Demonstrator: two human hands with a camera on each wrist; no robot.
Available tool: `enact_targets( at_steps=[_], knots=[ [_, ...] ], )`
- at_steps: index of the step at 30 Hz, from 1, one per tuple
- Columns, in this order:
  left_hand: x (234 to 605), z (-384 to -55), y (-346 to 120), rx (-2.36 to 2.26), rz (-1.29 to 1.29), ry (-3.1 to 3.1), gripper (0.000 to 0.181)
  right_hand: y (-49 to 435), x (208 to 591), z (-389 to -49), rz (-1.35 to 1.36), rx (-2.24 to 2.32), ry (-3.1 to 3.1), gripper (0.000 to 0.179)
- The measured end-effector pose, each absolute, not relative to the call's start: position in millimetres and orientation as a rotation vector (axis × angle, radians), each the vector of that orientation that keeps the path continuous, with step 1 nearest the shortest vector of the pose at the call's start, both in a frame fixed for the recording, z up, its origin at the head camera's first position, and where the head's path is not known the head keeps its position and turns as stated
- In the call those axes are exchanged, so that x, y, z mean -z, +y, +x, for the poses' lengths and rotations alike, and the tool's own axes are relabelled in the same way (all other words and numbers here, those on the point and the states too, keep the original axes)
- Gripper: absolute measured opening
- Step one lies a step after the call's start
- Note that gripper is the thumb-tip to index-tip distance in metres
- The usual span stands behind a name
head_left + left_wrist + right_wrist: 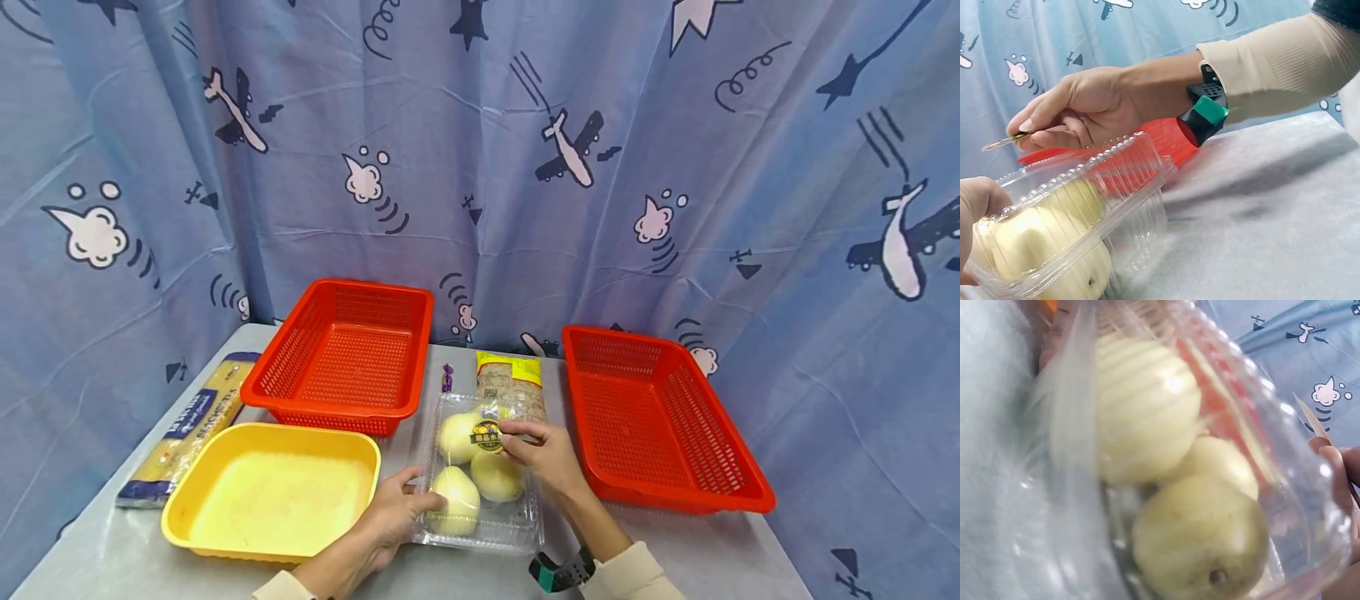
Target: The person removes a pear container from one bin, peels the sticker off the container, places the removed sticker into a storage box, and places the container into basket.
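A clear plastic clamshell box [517,527] holding several pale yellow-green pears [455,500] lies on the table. My left hand [393,512] grips its left side, the thumb over the lid. Above the lid, my right hand [553,458] pinches a round black and gold label [487,435]. In the left wrist view the label [1002,144] appears edge-on between thumb and fingers of the right hand [1088,109], apart from the box [1141,159]. The right wrist view shows the pears [1200,537] blurred through the plastic.
A yellow basin [273,492] stands left of the box, with a red basket [341,408] behind it. Another red basket [675,496] is on the right. A long yellow-blue package [198,417], a purple-wrapped candy [447,378] and a yellow-topped bag [510,379] lie around. A curtain [480,167] hangs behind.
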State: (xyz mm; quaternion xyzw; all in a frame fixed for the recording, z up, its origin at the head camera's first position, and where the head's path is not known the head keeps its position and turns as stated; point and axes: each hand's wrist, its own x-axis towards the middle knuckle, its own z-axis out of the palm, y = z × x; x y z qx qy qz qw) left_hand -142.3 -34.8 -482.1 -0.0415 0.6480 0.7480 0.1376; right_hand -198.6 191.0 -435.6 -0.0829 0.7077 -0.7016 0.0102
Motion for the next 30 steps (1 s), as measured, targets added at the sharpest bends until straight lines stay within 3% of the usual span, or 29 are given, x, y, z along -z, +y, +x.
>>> enact_targets(
  at_steps=[15,30],
  knots=[
    [456.7,-137.7,-35.4,-2.023,-0.146,2.098,0.078,187.2,439.9,-182.1,-0.148,2.367,2.139,0.023],
    [408.0,-135.6,-70.2,-2.029,0.047,2.267,0.074,186.2,445.4,-182.4,-0.155,2.345,2.206,0.022]
  ],
)
